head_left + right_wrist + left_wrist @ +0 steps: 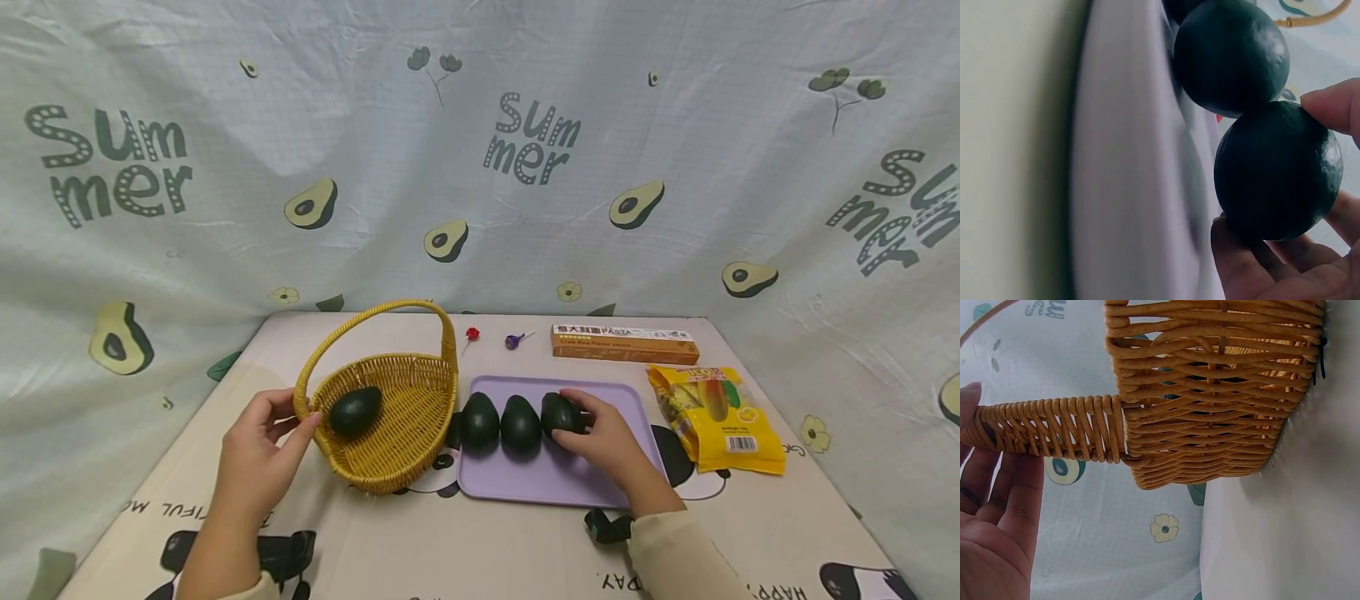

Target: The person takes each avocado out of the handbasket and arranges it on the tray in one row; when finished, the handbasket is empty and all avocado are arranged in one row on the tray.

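My right hand grips the rightmost of three dark green avocados on a lilac tray. In the right wrist view its fingers and thumb curl round that avocado, which touches the middle avocado beside it. The other two avocados lie side by side at the tray's left. A yellow wicker basket stands left of the tray with one avocado inside. My left hand holds the basket's handle at its base, thumb on one side and fingers behind.
Behind the tray lie an orange pasta box and two lollipops. A yellow snack bag lies right of the tray. An avocado-print cloth hangs behind and at both sides of the table.
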Demonstrator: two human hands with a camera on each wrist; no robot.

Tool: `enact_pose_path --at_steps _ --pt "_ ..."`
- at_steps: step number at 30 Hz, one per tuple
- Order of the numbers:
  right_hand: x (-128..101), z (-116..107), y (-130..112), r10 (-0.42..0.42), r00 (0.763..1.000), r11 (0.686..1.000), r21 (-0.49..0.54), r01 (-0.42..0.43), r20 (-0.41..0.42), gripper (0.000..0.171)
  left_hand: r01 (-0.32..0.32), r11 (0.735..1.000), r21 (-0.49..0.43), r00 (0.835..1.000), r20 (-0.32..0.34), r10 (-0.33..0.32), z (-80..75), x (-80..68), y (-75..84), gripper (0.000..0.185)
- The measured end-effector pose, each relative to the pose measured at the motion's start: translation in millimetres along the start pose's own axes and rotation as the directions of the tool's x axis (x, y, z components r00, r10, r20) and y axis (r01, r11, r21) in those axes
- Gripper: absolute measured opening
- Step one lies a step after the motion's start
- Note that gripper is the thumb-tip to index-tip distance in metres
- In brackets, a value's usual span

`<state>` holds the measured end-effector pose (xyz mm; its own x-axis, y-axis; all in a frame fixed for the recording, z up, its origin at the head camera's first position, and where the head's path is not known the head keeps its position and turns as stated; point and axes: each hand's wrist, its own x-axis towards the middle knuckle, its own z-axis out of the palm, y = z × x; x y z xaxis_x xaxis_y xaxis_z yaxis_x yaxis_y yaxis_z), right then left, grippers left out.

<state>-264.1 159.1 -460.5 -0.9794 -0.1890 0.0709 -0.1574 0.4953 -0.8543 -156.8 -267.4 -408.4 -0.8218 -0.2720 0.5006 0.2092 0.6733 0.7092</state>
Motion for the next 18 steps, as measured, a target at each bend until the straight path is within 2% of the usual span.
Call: enact_pose_path --at_steps 7,18 --pt "-1.2 2.8 5.0 -0.013 1.0 0.998 -0.063 0.013 0.005 0.07 0.014 1.0 -0.003 1.0 0.011 -0.014 -1.0 0.3 1.9 0.033" --pt "-1.2 2.7 3.7 -0.008 1.0 0.996 -0.086 0.009 0.016 0.073 -0.002 1.0 -0.015 1.0 0.004 0.002 -0.9 1.2 0.2 0.033"
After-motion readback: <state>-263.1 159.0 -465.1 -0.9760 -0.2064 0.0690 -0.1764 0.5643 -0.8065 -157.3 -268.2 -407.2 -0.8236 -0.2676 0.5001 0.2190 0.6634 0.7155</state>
